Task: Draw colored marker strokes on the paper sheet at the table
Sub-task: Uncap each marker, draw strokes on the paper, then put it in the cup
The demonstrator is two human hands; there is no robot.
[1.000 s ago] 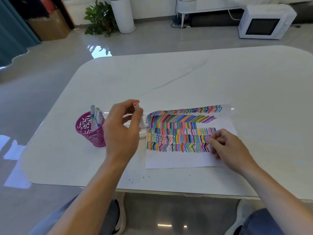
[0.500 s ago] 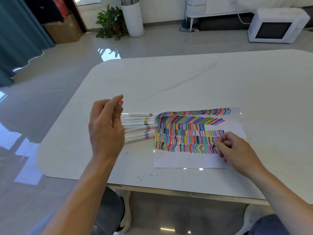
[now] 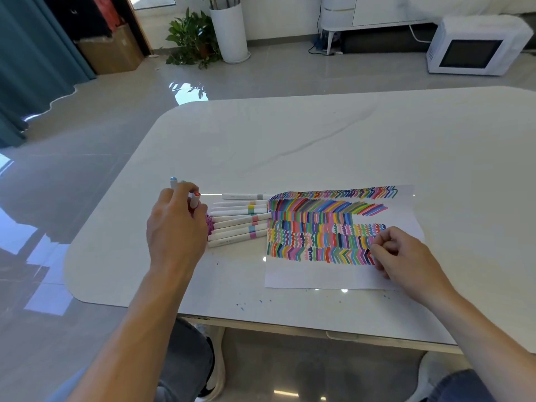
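The paper sheet point(image 3: 319, 275) lies near the table's front edge, with rows of colored strokes across its upper part. My left hand point(image 3: 174, 230) grips a white marker with a red cap point(image 3: 195, 200), held upright over the magenta pen cup point(image 3: 209, 225), which my hand mostly hides. A blue-capped marker point(image 3: 173, 181) sticks up behind my fingers. My right hand point(image 3: 403, 256) rests on the sheet's right side with loosely curled fingers and holds nothing that I can see.
Several white markers point(image 3: 240, 224) lie in a row between the cup and the paper. The white table point(image 3: 319, 140) stretches far and right. Small ink specks point(image 3: 240, 306) dot its front edge. On the floor beyond stand a microwave point(image 3: 475, 47) and a plant point(image 3: 191, 39).
My left hand has carried the red-capped marker leftward from beside the paper and lowered it over the pen cup. My right hand has stayed on the sheet.
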